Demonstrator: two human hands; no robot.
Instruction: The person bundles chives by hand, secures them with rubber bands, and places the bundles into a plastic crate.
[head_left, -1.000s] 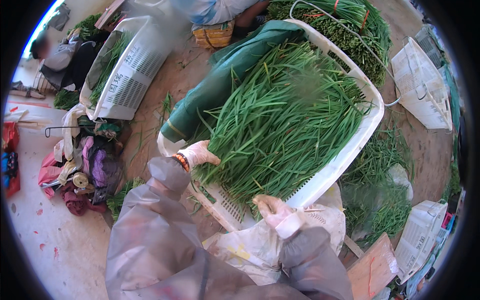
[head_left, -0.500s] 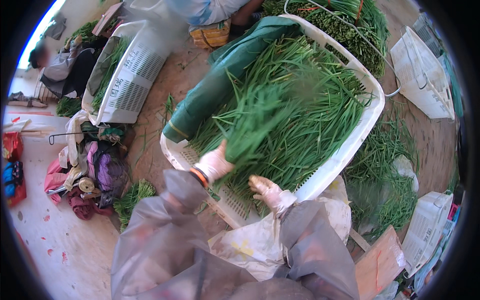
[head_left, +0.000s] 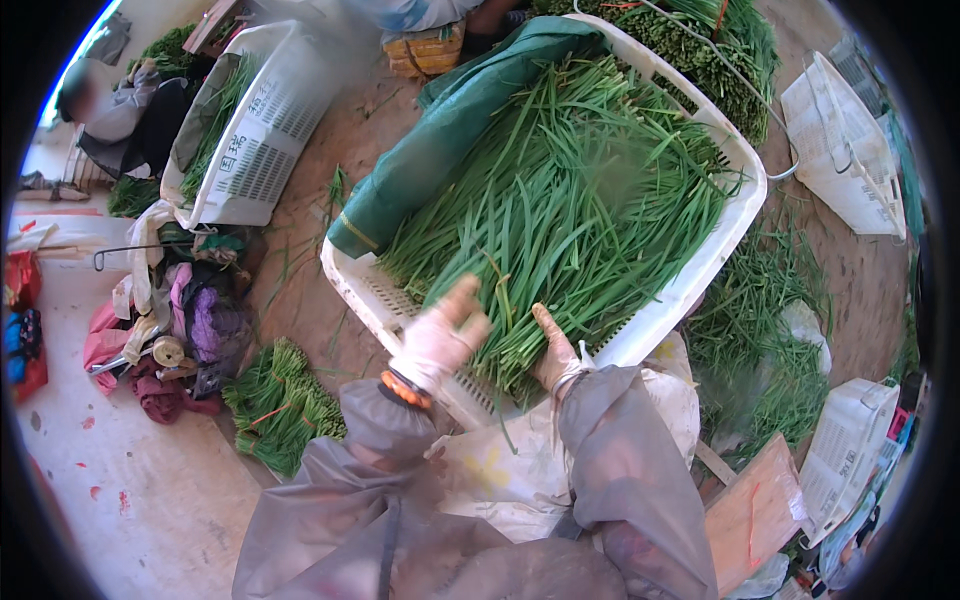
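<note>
Long flat green leaves that look like garlic chives [head_left: 590,230] fill a white plastic crate [head_left: 690,285] in front of me. My left hand [head_left: 440,342], in a pale glove with an orange band at the wrist, is over the crate's near edge with its fingers apart, just above the leaves. Against the near ends of the chives rests my right hand [head_left: 556,358], also gloved, its visible fingers stretched upward; part of it is hidden. Along the crate's left side lies a rolled green cloth [head_left: 430,150]. A pale sheet [head_left: 510,475] covers my lap.
A tied chive bundle [head_left: 280,405] lies on the floor at left, beside heaped cloths [head_left: 190,340]. More bundles [head_left: 700,60] are stacked behind the crate. Loose chives [head_left: 755,340] spread at right, near other white crates [head_left: 845,140]. Another person [head_left: 130,110] sits at far left.
The chives that my left hand gripped now lie in the crate, and that hand has opened. My right hand has turned upright against the stalk ends. More of the left floor bundle shows.
</note>
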